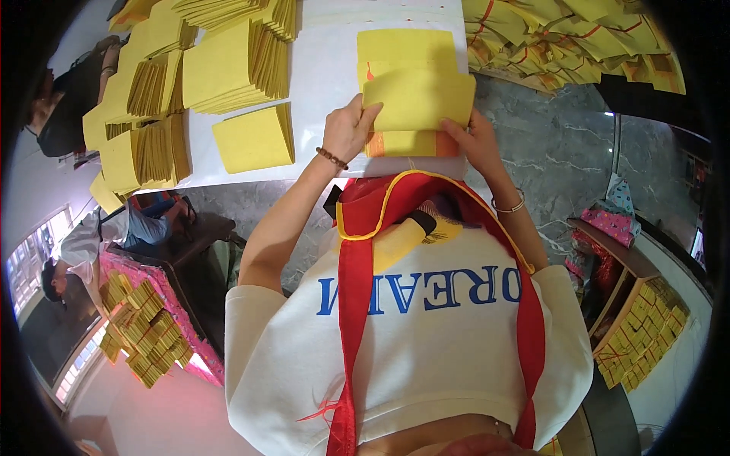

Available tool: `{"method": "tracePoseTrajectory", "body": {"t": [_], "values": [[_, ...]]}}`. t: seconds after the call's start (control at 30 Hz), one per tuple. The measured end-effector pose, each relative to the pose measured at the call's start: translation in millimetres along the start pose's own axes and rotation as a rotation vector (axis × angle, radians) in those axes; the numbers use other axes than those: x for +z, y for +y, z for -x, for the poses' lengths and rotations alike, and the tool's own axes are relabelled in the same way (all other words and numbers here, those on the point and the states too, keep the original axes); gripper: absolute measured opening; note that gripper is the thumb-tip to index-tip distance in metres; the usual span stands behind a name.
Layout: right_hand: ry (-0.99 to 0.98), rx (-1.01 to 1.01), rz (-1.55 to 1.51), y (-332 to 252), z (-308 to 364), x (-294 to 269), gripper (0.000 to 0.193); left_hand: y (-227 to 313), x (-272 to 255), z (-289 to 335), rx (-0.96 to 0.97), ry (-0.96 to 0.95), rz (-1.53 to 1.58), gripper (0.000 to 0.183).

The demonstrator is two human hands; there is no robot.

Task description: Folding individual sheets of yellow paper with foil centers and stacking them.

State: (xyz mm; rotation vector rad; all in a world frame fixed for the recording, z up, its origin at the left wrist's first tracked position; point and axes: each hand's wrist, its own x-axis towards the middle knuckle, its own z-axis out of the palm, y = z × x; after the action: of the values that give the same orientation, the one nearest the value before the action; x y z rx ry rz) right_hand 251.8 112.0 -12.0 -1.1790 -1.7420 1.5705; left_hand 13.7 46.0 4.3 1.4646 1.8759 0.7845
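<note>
Between both hands is a folded yellow paper (418, 102), raised over the near edge of the white table. My left hand (348, 131) pinches its left side, thumb on top, with a beaded bracelet at the wrist. On the right, my right hand (474, 143) grips the lower right corner. Under it lies another yellow paper (407, 47), and a yellow-and-orange strip (403, 144) shows along the near side. A single folded yellow packet (255, 138) rests to the left of my left hand. The fingers behind the held paper are hidden.
Fanned stacks of folded yellow papers (228, 67) cover the left part of the white table (323, 53). More yellow papers with red marks (563, 34) lie at the upper right. A person (91, 235) is beside yellow bundles (148, 327) at lower left. A wooden box (639, 327) holds bundles at right.
</note>
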Motion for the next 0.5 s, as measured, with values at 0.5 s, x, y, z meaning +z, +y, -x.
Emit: {"method": "tracePoseTrajectory", "body": {"t": [0.5], "values": [[0.282,0.024,0.026,-1.2,-23.0,18.5,0.042,-21.3,13.6,-32.4,-0.290,0.001,0.241,0.030]]}}
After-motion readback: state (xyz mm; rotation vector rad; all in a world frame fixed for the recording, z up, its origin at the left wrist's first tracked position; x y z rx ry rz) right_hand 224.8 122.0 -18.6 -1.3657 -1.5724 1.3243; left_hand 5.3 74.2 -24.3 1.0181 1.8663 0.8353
